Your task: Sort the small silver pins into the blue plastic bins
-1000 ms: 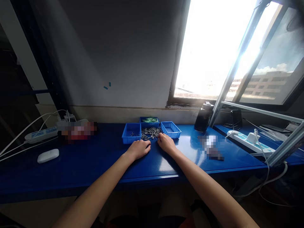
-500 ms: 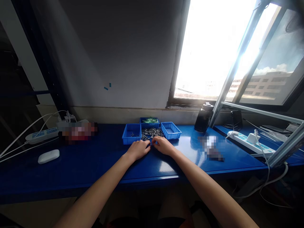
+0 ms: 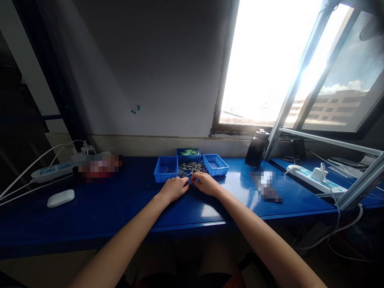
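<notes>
L hand [image 3: 174,188] & R hand [image 3: 206,184] close tog. nr metal pcs [image 3: 195,166]; can't tell if either grips anything

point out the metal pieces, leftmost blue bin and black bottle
metal pieces [image 3: 195,166]: head view, middle of the pile
leftmost blue bin [image 3: 166,178]: head view, front wall
black bottle [image 3: 255,151]: head view, body

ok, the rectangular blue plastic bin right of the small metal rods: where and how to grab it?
I'd pinch the right-hand rim of that bin, coming from the right. It sits upright and open-topped, leaving that edge exposed on both faces; the pile of small, slim metal rods lies along its left side and might get knocked.
</notes>
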Demonstrator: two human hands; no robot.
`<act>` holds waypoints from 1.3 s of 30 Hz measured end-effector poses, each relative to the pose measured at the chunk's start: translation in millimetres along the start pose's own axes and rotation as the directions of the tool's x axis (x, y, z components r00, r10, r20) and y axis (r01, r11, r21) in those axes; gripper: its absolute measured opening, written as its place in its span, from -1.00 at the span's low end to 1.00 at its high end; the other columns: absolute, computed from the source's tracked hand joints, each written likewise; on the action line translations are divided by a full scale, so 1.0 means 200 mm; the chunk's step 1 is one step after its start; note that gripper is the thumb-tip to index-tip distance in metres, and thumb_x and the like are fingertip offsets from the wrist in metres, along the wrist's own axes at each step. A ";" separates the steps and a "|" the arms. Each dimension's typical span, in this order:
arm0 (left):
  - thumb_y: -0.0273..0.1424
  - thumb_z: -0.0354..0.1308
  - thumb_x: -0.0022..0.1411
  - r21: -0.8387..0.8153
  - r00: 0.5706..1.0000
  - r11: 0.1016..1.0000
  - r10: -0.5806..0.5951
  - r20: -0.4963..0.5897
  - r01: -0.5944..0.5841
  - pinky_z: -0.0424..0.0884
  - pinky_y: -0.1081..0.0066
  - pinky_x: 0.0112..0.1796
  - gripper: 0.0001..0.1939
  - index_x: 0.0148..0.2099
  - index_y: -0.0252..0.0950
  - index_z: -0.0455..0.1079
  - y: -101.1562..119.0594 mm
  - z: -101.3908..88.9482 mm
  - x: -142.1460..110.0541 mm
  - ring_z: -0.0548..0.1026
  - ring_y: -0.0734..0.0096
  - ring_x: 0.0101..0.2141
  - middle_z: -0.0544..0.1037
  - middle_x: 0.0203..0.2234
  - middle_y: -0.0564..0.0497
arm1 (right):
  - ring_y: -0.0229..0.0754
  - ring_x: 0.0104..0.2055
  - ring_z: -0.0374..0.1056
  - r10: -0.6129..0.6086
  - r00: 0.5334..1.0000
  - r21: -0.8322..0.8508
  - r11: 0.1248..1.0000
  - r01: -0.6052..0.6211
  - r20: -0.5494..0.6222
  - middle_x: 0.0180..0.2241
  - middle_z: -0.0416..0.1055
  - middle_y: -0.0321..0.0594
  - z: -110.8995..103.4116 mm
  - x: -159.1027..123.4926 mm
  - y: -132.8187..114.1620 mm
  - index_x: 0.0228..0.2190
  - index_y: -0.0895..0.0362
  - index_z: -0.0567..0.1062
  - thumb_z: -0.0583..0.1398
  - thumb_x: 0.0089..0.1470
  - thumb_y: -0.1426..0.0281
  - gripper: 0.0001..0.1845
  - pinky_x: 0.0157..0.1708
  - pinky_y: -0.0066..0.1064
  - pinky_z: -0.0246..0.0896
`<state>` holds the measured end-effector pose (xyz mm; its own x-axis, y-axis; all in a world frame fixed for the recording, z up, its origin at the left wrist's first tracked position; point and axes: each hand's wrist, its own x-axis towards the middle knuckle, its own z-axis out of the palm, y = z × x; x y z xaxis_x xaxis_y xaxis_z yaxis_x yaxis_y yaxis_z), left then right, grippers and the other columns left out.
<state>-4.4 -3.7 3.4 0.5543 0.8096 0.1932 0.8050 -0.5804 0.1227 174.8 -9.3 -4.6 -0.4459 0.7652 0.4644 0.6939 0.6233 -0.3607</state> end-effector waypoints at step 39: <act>-0.22 -0.21 0.23 -0.036 0.996 0.999 -0.025 -0.083 0.022 0.26 0.43 -0.39 -0.69 -0.17 -0.22 0.28 0.06 -0.08 -0.03 0.44 0.27 -0.33 0.48 -0.39 -0.04 | -0.25 -0.31 0.31 0.010 0.997 -0.064 0.998 -0.004 0.082 -0.37 0.41 -0.22 -0.02 0.00 0.00 -0.32 0.11 0.44 0.03 0.08 0.34 -0.78 -0.31 -0.50 0.10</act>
<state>-1.4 -17.0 18.5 0.5144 0.8140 0.2700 0.8090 -0.5650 0.1621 176.5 -9.2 -1.5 -0.4839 0.7818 0.3932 0.7308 0.6082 -0.3099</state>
